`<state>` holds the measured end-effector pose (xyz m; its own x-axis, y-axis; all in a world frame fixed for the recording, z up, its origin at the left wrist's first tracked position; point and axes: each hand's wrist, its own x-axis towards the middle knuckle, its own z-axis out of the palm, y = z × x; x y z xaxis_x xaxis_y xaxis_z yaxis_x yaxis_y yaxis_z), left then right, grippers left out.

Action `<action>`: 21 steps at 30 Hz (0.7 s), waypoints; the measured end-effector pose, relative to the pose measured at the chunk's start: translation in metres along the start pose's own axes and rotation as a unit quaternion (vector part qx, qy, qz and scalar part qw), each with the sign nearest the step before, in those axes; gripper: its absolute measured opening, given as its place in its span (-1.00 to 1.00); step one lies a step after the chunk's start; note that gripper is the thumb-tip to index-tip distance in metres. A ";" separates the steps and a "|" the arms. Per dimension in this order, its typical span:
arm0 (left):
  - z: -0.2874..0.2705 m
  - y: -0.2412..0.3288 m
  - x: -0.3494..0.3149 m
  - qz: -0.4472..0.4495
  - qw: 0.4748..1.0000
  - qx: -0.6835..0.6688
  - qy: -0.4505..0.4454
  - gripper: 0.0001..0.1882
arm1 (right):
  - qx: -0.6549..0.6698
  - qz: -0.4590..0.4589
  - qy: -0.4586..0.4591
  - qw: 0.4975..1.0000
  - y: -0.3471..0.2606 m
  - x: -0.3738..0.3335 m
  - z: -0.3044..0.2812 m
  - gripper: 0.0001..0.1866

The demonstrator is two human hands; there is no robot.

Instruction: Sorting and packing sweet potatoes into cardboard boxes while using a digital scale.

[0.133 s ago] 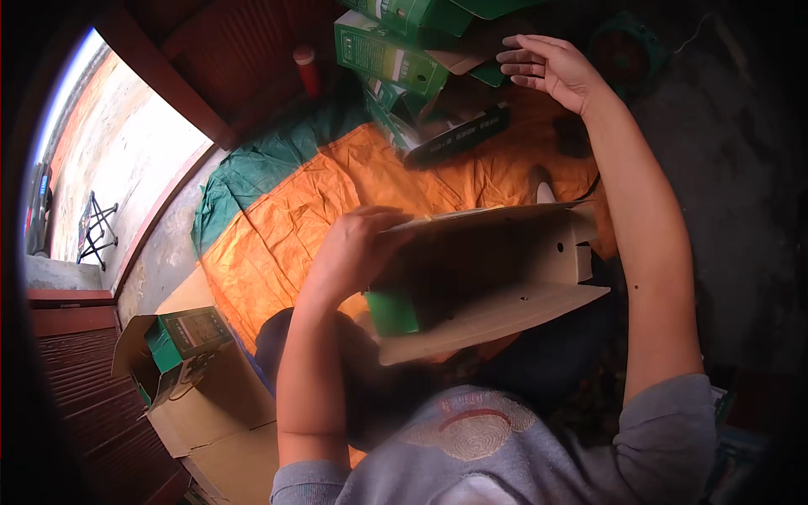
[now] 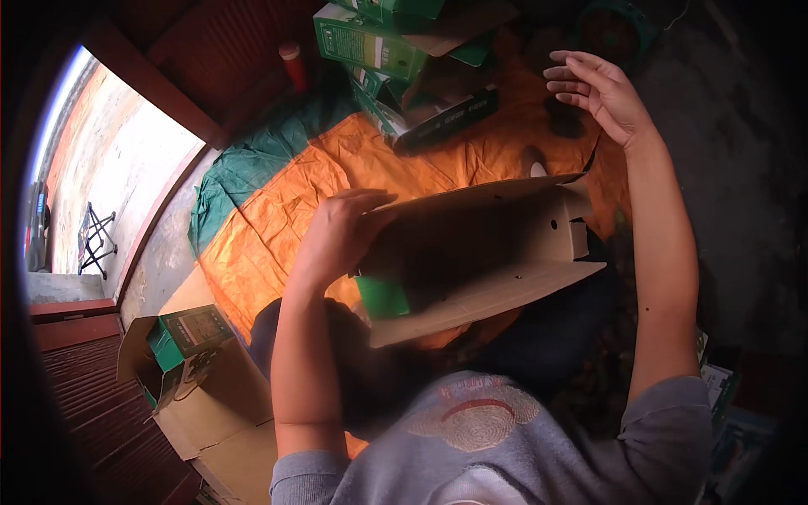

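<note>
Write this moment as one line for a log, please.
left hand: holds open cardboard box | right hand: open, raised over orange sheet | green cartons behind

Beyond the fingertips of the right hand (image 2: 599,91), green boxes (image 2: 370,42) and a dark box (image 2: 446,118) crowd the orange sheet (image 2: 337,181); under the fingers it lies free.

Your left hand (image 2: 337,236): fingertips hidden behind the box (image 2: 480,252) flap. Box interior too dark to read. Green cartons (image 2: 370,38) cut off at top edge. Right side too dark to tell.
</note>
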<state>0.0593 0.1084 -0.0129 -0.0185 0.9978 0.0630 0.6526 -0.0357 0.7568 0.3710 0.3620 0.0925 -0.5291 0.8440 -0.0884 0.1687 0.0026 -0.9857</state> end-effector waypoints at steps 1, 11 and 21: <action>0.002 -0.001 -0.002 0.017 1.000 0.020 0.010 -0.73 | -0.012 0.002 0.028 1.000 0.005 -0.027 -0.014 -0.64; 0.023 -0.004 -0.007 0.016 0.999 0.008 0.048 -0.71 | -0.043 0.100 0.453 0.885 0.214 -0.309 -0.121 -0.74; 0.050 0.021 0.002 -0.016 0.991 -0.123 0.052 -0.64 | 0.239 0.251 0.472 0.811 0.560 -0.566 -0.025 -0.50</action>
<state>0.1105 0.1122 -0.0297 -0.1228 0.9880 0.0941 0.4464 -0.0297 0.8944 0.7861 -0.1009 -0.4055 0.4164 0.7096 -0.5684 -0.2961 -0.4853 -0.8227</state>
